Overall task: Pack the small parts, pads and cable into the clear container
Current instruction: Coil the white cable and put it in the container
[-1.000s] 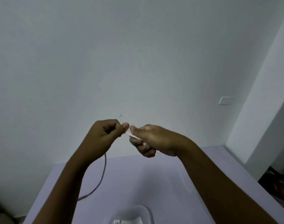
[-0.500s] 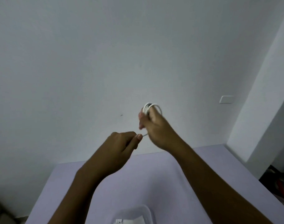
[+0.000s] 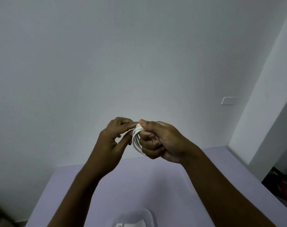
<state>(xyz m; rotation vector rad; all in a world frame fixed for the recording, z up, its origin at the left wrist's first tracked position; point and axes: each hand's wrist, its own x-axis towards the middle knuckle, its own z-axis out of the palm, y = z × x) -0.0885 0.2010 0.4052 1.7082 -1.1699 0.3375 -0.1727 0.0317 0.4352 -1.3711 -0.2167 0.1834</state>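
Note:
The white cable point(image 3: 136, 139) is wound into a small coil of several loops, held up in the air in front of the wall. My right hand point(image 3: 160, 141) grips the coil, thumb on top and fingers curled through it. My left hand point(image 3: 116, 136) pinches the cable's loose end against the coil's left side. The clear container point(image 3: 149, 217) sits at the bottom edge of the view on the lilac table point(image 3: 139, 181), with something white inside it; most of it is cut off.
A grey-white wall fills the background, with a white switch plate point(image 3: 228, 100) at the right. A wall corner juts out on the right. Dark, coloured items point(image 3: 285, 187) lie on the floor past the table's right edge.
The cable, earlier hanging loose down to the table, is now fully wound into a coil. My right hand dropped from its raised position and both hands came together at the coil.

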